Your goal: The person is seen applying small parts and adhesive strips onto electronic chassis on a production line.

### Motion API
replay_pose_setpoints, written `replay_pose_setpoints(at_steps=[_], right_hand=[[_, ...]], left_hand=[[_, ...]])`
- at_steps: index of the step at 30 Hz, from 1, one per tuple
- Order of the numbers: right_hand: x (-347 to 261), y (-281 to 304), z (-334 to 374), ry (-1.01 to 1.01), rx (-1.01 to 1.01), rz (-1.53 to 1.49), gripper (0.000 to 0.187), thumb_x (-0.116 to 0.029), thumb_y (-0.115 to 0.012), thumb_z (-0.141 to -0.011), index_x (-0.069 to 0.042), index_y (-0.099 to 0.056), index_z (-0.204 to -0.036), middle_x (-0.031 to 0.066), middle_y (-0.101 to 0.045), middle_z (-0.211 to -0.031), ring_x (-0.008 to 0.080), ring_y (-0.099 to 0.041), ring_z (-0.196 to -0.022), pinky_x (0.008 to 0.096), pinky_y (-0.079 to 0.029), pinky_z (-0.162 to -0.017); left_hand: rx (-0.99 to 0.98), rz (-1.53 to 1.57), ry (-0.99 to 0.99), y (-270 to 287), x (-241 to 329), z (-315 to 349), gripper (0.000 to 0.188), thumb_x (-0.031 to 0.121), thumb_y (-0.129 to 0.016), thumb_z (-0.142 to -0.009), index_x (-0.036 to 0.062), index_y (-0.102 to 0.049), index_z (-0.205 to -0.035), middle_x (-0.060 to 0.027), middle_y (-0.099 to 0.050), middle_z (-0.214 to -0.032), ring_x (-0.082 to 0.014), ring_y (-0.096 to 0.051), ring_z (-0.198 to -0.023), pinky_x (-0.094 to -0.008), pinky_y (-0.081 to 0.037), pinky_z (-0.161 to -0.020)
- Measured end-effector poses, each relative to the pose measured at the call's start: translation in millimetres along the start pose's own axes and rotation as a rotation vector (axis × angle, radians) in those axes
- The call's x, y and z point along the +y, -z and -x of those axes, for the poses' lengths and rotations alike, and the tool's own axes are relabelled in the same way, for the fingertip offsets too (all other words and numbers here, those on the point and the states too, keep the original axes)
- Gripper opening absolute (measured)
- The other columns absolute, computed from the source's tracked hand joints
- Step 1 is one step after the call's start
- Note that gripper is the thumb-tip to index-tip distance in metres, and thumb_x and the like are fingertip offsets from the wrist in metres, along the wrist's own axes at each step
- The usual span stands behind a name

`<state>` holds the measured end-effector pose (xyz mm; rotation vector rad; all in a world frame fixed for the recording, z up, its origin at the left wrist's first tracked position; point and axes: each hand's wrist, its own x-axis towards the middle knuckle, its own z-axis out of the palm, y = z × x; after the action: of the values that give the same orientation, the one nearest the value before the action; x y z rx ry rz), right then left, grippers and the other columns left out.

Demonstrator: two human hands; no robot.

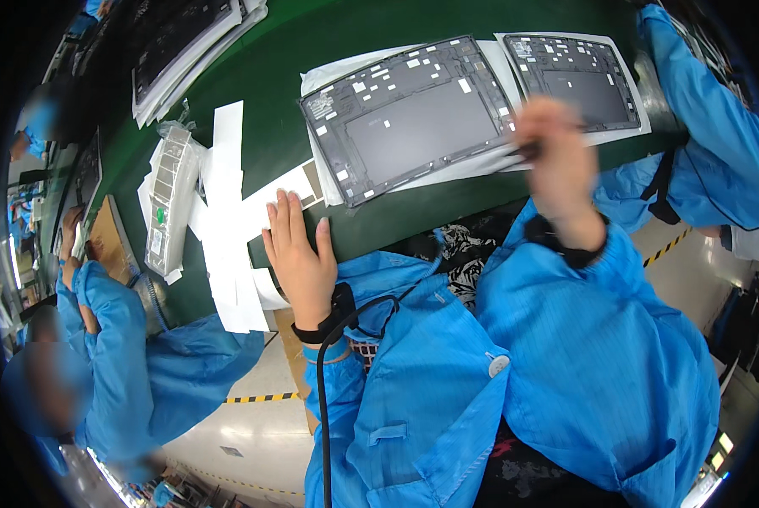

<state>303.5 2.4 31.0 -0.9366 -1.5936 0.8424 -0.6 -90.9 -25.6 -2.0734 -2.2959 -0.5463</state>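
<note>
My left hand [301,258] lies flat with its fingers stretched out. Its fingertips rest on a white paper strip [265,201] with a grey-brown patch at its end. Blurred by motion, my right hand [559,161] is raised at the right edge of a dark tablet-like housing panel [422,127]. Its fingers look curled together around something small and dark, too smeared to name. Small white labels dot the panel, which lies on white wrapping sheets [333,76]. A second similar panel [589,97] lies to its right, partly behind my right hand.
Left on the green table [286,42] are more white paper strips [227,212] and a clear plastic-wrapped tray pack [169,199]. Stacked panels with sheets [189,59] lie at the far left. Co-workers in blue sleeves [117,339] [709,102] flank me. A black cord [322,406] runs from my left wristband.
</note>
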Motion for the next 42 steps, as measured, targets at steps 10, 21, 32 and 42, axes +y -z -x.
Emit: replay_pose_setpoints(at_steps=[10, 21, 32, 42], right_hand=[[16, -165, -23, -0.477, -0.461, -0.240, 0.021, -0.020, -0.067, -0.090, 0.000, -0.065, -0.085, 0.0021, -0.061, -0.070, 0.0074, -0.057, -0.062, 0.0222, -0.046, -0.055], [21, -166, -21, -0.374, -0.460, -0.071, 0.015, -0.014, -0.065, -0.088, -0.001, -0.062, -0.082, 0.0000, -0.058, -0.067, 0.0061, -0.050, -0.061, 0.0242, -0.040, -0.055], [24, -160, -21, -0.463, -0.457, -0.164, 0.015, -0.014, -0.064, -0.090, -0.001, -0.061, -0.085, -0.0003, -0.058, -0.069, 0.0058, -0.050, -0.062, 0.0234, -0.041, -0.056], [19, -165, -20, -0.332, -0.468, -0.132, 0.013, -0.011, -0.062, -0.090, -0.001, -0.062, -0.098, 0.0006, -0.061, -0.074, 0.0063, -0.053, -0.064, 0.0234, -0.042, -0.056]], left_hand=[[0.038, -0.044, 0.036, -5, -4, 2, 0.048, 0.027, -0.056, -0.092, 0.0108, -0.051, -0.137, -0.0076, -0.045, -0.145, -0.0294, -0.040, -0.136, -0.0490, -0.029, -0.110], [0.058, -0.027, 0.059, -5, -6, 2, 0.046, 0.027, -0.058, -0.091, 0.0124, -0.055, -0.134, -0.0060, -0.048, -0.144, -0.0282, -0.041, -0.135, -0.0496, -0.029, -0.110], [0.049, -0.033, 0.068, -9, -3, 0, 0.046, 0.027, -0.059, -0.091, 0.0133, -0.055, -0.135, -0.0053, -0.048, -0.144, -0.0275, -0.041, -0.135, -0.0499, -0.029, -0.110], [0.052, -0.051, 0.041, -11, -5, 3, 0.045, 0.030, -0.059, -0.091, 0.0147, -0.056, -0.134, -0.0089, -0.045, -0.146, -0.0299, -0.038, -0.137, -0.0543, -0.027, -0.109]])
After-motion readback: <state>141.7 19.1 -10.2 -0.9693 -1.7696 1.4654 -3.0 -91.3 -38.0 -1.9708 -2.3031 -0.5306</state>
